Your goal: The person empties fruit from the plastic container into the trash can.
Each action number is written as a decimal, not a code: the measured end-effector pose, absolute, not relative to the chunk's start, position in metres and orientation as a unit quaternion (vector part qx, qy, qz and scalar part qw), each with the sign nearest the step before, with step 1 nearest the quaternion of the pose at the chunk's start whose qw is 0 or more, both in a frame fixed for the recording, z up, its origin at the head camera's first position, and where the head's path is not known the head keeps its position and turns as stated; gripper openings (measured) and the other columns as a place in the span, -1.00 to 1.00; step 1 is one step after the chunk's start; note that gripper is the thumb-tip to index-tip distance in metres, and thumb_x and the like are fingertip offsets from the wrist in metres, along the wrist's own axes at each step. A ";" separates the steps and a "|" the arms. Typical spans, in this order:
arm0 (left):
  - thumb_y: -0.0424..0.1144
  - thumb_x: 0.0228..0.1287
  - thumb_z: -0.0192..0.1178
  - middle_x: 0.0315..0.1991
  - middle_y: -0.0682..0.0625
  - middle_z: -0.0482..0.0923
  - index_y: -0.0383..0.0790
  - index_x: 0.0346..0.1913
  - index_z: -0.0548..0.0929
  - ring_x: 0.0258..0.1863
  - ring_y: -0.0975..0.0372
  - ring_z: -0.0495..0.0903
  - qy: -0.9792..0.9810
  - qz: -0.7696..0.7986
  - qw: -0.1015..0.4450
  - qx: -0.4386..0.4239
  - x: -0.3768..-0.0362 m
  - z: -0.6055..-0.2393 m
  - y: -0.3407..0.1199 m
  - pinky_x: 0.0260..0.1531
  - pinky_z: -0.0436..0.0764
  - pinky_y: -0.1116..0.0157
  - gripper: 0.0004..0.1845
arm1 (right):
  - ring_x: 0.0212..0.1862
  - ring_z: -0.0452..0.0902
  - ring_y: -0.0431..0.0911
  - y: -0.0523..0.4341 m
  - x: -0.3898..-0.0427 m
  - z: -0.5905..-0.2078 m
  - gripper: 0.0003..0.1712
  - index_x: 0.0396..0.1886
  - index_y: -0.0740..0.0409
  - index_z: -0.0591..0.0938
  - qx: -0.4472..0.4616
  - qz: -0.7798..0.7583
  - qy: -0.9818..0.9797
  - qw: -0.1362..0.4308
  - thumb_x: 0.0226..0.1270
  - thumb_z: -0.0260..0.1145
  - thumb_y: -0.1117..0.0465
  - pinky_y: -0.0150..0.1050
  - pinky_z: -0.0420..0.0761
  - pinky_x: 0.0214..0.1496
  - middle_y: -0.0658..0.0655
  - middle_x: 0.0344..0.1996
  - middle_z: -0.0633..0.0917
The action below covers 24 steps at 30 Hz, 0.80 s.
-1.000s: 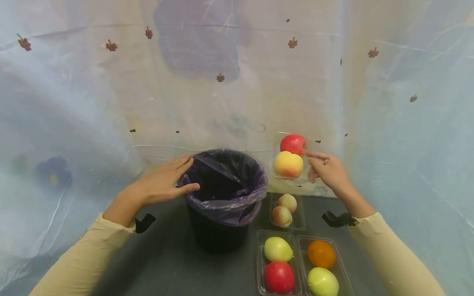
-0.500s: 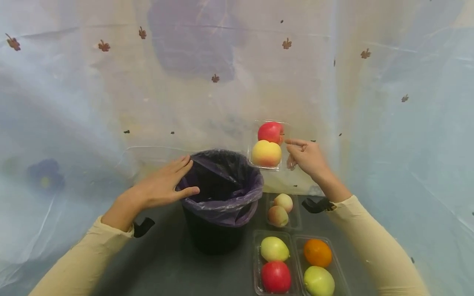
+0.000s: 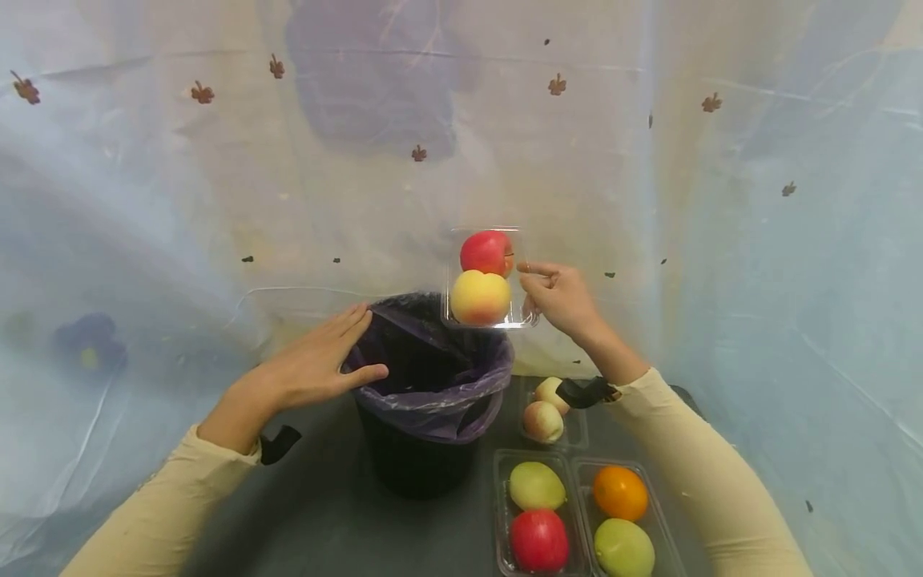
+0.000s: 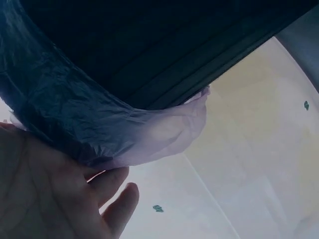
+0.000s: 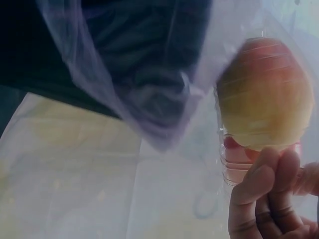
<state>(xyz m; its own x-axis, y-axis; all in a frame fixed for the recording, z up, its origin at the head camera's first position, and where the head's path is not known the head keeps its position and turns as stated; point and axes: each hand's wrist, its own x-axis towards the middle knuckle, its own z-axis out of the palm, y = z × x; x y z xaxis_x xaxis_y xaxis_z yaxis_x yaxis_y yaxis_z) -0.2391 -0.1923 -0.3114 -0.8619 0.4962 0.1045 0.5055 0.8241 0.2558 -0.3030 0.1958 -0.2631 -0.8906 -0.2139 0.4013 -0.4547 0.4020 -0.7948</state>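
My right hand [image 3: 566, 300] pinches the right side of a clear plastic container [image 3: 497, 325], raised over the back right rim of a black bin [image 3: 421, 461]. Inside it lie a red apple [image 3: 483, 252] and a yellow-red peach [image 3: 479, 298]. From below, the right wrist view shows the peach [image 5: 269, 94] through the plastic, with curled fingers [image 5: 254, 186] at the container. A purple bag [image 3: 440, 405] lines the bin and folds over its rim. At the bin's left rim, my left hand [image 3: 310, 361] touches the bag with its fingers extended.
Right of the bin, a container with two pale peaches [image 3: 543, 422] is partly covered by the right wrist strap. Nearer stand one with a green fruit [image 3: 537, 486] and a red apple [image 3: 539, 541], and another with an orange [image 3: 620, 494] and a green fruit [image 3: 624, 548].
My right hand has carried the container with the apple and peach leftward and slightly up, from right of the bin to over its rim. The left hand has stayed at the bin.
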 end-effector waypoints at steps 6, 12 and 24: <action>0.48 0.52 -0.01 0.77 -0.23 -0.20 -0.31 0.75 -0.06 0.74 -0.17 -0.15 -0.955 -0.139 0.026 -0.260 -0.239 -0.314 -0.191 0.66 -0.05 -0.22 0.14 | -0.65 0.51 -0.11 0.180 -0.305 -0.271 -0.56 0.30 0.45 0.67 0.217 0.496 -0.832 0.118 0.59 0.27 0.26 -0.34 0.18 -0.59 0.27 -0.69 0.68; 0.50 0.51 -0.02 0.77 -0.21 -0.18 -0.29 0.76 -0.06 0.74 -0.16 -0.15 -0.955 -0.142 0.028 -0.257 -0.240 -0.314 -0.191 0.66 -0.05 -0.22 0.14 | -0.71 0.26 -0.24 0.166 -0.304 -0.277 -0.56 0.30 0.45 0.67 0.246 0.467 -0.840 0.123 0.62 0.25 0.24 -0.35 0.12 -0.60 0.26 -0.67 0.71; 0.50 0.51 -0.01 0.77 -0.22 -0.13 -0.30 0.75 -0.02 0.73 -0.17 -0.09 -0.957 -0.131 0.033 -0.255 -0.239 -0.313 -0.193 0.64 0.02 -0.24 0.13 | -0.82 0.32 -0.18 0.151 -0.303 -0.291 -0.53 0.40 0.47 0.59 0.299 0.423 -0.845 0.138 0.61 0.22 0.33 -0.37 0.23 -0.70 0.01 -0.82 0.59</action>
